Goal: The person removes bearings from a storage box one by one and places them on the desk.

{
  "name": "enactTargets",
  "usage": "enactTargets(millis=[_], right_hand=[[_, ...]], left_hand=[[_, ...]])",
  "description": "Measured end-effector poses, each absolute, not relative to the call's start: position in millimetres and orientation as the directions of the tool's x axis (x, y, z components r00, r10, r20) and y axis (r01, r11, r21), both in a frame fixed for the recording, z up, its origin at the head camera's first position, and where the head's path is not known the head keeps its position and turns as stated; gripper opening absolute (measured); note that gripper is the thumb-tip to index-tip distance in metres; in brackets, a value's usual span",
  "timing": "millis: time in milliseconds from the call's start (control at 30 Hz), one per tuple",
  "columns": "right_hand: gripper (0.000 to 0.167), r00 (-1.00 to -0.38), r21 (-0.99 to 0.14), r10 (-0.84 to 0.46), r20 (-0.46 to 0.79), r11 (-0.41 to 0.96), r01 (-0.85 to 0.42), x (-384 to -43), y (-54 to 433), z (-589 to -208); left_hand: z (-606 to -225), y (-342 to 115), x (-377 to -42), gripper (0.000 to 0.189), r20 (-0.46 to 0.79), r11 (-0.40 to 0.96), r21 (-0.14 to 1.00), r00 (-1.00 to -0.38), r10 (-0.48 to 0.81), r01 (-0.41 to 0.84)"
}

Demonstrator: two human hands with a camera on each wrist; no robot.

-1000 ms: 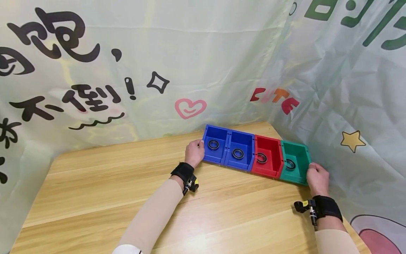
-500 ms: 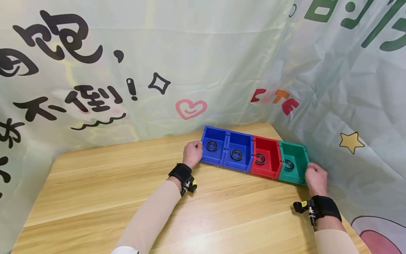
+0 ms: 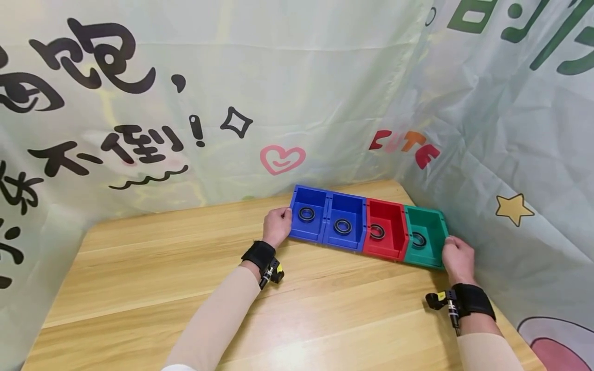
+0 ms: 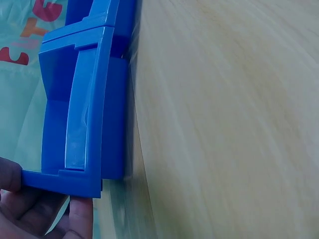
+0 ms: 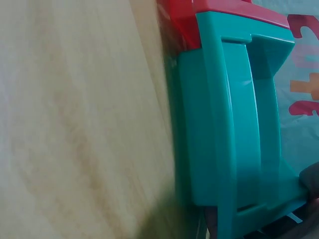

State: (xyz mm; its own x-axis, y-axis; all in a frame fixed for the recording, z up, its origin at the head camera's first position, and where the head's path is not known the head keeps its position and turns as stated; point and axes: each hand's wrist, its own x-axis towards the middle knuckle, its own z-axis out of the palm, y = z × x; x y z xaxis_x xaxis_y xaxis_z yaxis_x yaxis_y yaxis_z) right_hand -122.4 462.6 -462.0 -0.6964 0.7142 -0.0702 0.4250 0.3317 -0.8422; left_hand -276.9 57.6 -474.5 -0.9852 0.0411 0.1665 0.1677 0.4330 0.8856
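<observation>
Head: outer blue bin (image 3: 311,197), inner blue bin (image 3: 348,204), red bin (image 3: 390,214), green bin (image 3: 431,229) joined in a row, back right of bench (image 3: 185,268); one ring (image 3: 301,214) inside each. Left hand (image 3: 277,226) grips outer blue bin's free end, right hand (image 3: 458,259) green bin's.
Left wrist: end rim pinched; ring hidden.
Right wrist: grasping hand mostly cropped.

Joined bins (image 3: 365,226) (blue, red, green), dark rings (image 3: 342,232) inside

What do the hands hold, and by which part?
The row of joined bins: the left hand grips the outer side rim of the end blue bin, the right hand that of the green bin.
</observation>
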Motion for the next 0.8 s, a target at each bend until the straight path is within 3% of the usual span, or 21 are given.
enactTargets(millis=[200,433,800], right_hand=[[0.041,-0.711,-0.847,0.699,-0.072,0.334,0.414,-126.3,458.3,-461.8],[0.055,-0.73,-0.844,0.674,-0.115,0.322,0.43,-130.5,454.7,-463.8],[0.041,-0.766,-0.846,0.642,-0.033,0.391,0.364,-138.1,446.6,-462.1]], left_hand=[[-472.2,50.8,-274.1,0.033,0.154,0.443,0.884,-0.988,0.03,0.151],[-472.1,40.9,-273.2,0.033,0.129,0.437,0.891,-0.992,0.016,0.123],[-474.0,24.1,-272.5,0.03,0.154,0.429,0.893,-0.988,-0.007,0.136]])
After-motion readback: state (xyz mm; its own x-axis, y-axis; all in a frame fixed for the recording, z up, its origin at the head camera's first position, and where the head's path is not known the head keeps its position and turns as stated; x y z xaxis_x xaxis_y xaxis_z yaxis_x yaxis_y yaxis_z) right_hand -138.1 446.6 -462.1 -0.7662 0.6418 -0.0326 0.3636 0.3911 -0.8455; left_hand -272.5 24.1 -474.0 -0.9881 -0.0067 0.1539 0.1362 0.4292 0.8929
